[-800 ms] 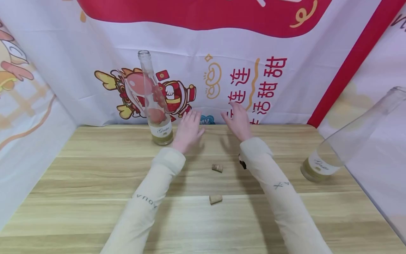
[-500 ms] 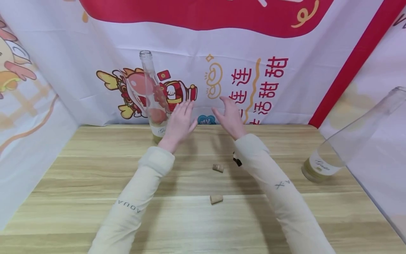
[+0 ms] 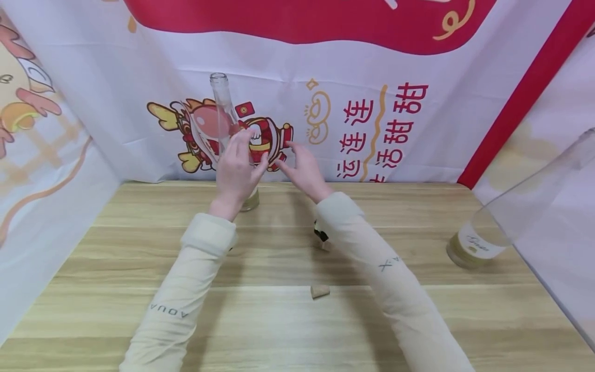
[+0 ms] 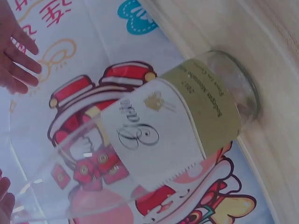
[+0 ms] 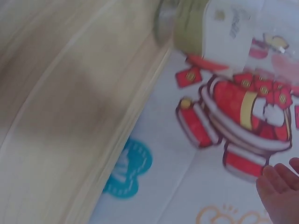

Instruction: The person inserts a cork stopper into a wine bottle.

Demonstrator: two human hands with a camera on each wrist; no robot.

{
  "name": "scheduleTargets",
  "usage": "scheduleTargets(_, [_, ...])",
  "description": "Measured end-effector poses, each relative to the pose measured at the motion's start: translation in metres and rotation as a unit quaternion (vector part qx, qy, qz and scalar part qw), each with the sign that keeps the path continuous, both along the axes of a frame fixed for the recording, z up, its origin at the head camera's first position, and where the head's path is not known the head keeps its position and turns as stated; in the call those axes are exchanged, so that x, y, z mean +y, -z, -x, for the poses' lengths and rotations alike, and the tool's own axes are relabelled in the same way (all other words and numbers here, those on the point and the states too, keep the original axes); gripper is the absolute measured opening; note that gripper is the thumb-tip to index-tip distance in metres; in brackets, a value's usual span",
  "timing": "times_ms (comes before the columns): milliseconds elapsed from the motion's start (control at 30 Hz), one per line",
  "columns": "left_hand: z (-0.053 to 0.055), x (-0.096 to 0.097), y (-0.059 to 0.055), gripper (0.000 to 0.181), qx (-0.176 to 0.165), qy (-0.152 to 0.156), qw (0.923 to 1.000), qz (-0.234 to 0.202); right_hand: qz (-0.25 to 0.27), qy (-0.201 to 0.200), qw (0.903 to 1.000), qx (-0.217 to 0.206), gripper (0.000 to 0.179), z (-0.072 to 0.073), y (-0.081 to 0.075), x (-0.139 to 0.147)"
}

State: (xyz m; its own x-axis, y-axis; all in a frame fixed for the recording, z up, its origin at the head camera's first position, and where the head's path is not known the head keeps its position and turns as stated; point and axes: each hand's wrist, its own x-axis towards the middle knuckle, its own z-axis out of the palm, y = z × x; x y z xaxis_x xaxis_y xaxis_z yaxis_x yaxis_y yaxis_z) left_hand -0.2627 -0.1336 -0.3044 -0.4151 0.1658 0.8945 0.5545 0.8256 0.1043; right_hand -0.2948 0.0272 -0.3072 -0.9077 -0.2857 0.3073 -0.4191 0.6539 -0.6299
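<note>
A clear glass bottle (image 3: pixel 223 101) with a white and olive label (image 4: pixel 149 135) stands at the back left of the table. My left hand (image 3: pixel 238 168) is raised in front of it with loosely bent fingers, covering its middle in the head view. In the left wrist view its fingertips (image 4: pixel 4 198) show at the lower left, beside the bottle's upper part. To the right, my right hand (image 3: pixel 304 170) hovers with fingers spread and thumb toward the left hand, holding nothing. Its fingers (image 5: pixel 280 179) appear at the lower right of the right wrist view.
A second labelled bottle (image 3: pixel 479 243) stands at the table's right edge. One cork (image 3: pixel 319 291) lies on the wooden table (image 3: pixel 279 330); another cork (image 3: pixel 324 246) is partly hidden by my right cuff. A printed cloth (image 3: pixel 288 62) hangs behind the table.
Both hands have moved left. My left hand has come in front of the left bottle, and my right hand has followed, its sleeve now covering part of the farther cork.
</note>
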Motion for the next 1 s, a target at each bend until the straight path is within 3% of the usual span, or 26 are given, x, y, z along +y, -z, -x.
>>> scheduleTargets(133, [-0.001, -0.009, -0.003, 0.045, 0.004, -0.013, 0.9992, -0.038, 0.010, -0.013, 0.9995, -0.026, 0.058, 0.000, 0.003, -0.018])
scheduleTargets(267, [-0.003, -0.017, -0.004, 0.045, -0.013, -0.033, 0.9952, -0.091, 0.025, -0.021, 0.9979, -0.056, 0.062, 0.002, 0.010, -0.033])
scheduleTargets(533, [-0.001, -0.026, -0.003, 0.055, -0.099, -0.064, 0.9769, -0.178, 0.111, -0.067, 0.9824, -0.135, 0.069, 0.002, 0.027, -0.052])
scheduleTargets(667, [0.003, -0.030, -0.003, 0.065, -0.169, -0.077, 0.9621, -0.200, 0.151, -0.090, 0.9714, -0.160, 0.073, 0.002, 0.033, -0.057])
scheduleTargets(800, [0.008, -0.034, -0.002, 0.072, -0.231, -0.040, 0.9435, -0.234, 0.181, -0.108, 0.9596, -0.186, 0.078, 0.001, 0.038, -0.061])
scheduleTargets(1000, [0.016, -0.038, -0.002, 0.076, -0.312, 0.027, 0.9008, -0.301, 0.213, -0.139, 0.9447, -0.206, 0.078, 0.003, 0.046, -0.067])
